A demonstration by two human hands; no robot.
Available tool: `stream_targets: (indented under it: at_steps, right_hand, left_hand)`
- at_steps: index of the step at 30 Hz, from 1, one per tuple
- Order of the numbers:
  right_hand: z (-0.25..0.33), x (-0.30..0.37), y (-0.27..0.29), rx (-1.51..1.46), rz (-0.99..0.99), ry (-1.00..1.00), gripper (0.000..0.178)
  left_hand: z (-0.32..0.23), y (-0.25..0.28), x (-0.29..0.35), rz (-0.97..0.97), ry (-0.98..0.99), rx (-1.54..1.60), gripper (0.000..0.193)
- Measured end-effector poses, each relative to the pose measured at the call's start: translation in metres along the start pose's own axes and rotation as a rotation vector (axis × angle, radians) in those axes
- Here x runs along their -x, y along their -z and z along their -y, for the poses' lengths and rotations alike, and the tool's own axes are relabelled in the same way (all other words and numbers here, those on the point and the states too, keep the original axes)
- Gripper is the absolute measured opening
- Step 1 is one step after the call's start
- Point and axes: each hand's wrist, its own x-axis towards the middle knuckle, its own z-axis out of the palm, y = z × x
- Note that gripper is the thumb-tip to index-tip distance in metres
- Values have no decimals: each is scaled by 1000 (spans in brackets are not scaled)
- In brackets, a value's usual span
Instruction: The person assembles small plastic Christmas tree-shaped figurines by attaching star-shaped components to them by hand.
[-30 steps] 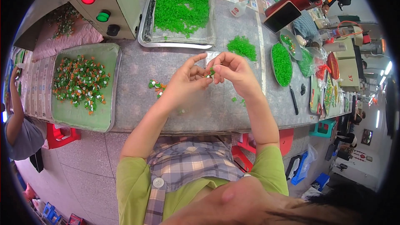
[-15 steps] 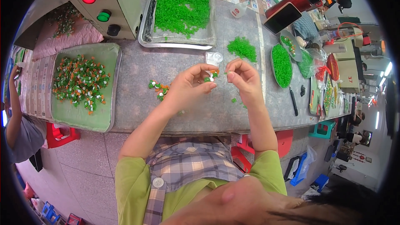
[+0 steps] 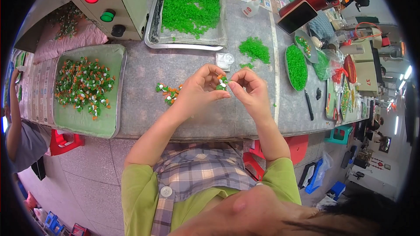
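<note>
Between its thumb and fingers my left hand (image 3: 195,88) pinches a small figurine (image 3: 222,83) in green, white and orange. My right hand (image 3: 252,91) is closed too, its thumb and forefinger meeting at the figurine's right side on a tiny green piece, mostly hidden by the fingertips. Left of my left hand, a little heap of similar figurines (image 3: 168,93) lies on the grey tabletop. Loose small green pieces (image 3: 255,50) are piled just beyond my right hand. A small clear round container (image 3: 227,59) sits beyond the fingertips.
A metal tray (image 3: 188,46) of green pieces stands at the back; a green-lined tray (image 3: 87,126) of figurines is at left. To the right are an oval dish (image 3: 296,67) of green pieces, a black pen (image 3: 309,105) and a phone (image 3: 297,18). Another person's arm (image 3: 15,100) shows far left.
My right hand has moved left and slightly down, bringing its fingertips from beside the figurine to touch it. The figurine is turned more upright in my left hand.
</note>
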Motion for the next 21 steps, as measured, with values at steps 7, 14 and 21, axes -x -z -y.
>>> stream_targets:
  at_steps: [7,14,21]
  right_hand:
    - [0,-1,-2,64,7,18,9]
    - [16,-1,1,347,63,92,11]
    - [24,-6,5,277,136,-107,9]
  left_hand:
    - [5,0,0,-53,-21,-23,44]
    - [3,-1,2,-87,-36,-214,45]
    - [-6,-4,4,-85,-86,-431,45]
